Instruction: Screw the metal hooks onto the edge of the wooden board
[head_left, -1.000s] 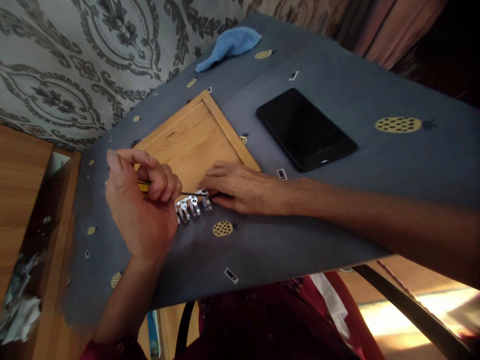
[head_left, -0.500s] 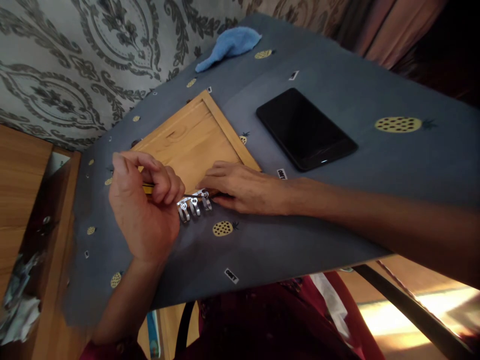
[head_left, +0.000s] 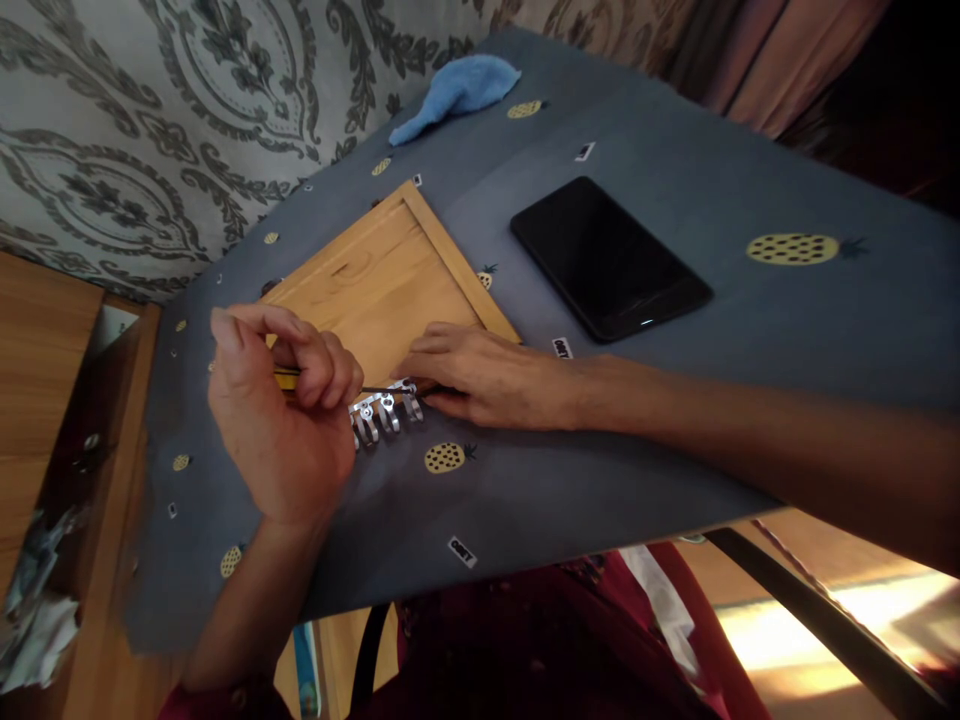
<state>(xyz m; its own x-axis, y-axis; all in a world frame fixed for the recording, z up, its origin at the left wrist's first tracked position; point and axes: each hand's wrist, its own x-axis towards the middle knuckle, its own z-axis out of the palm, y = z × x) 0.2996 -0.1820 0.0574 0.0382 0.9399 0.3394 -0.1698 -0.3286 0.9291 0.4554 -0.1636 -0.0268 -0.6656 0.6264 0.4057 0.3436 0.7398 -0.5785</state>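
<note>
My left hand (head_left: 289,410) is closed around the yellow handle of a screwdriver (head_left: 286,379), whose thin dark shaft points right across a silver metal clip strip (head_left: 388,405). That strip, with several curved prongs, lies along the near edge of a framed wooden board (head_left: 375,290). Resting on the board's near right corner is my right hand (head_left: 487,375), its fingers together, pressing near the right end of the strip. Whatever lies under its fingertips is hidden. The screwdriver's tip reaches close to these fingers.
A black tablet (head_left: 611,258) lies right of the board on the grey pineapple-print tablecloth (head_left: 562,470). At the back is a blue cloth (head_left: 459,95). Patterned wallpaper borders the table at the left rear, and a wooden cabinet (head_left: 45,370) stands at the left.
My left hand and the screwdriver have shifted slightly left, uncovering a little more of the shaft and metal strip. My right hand has stayed in place.
</note>
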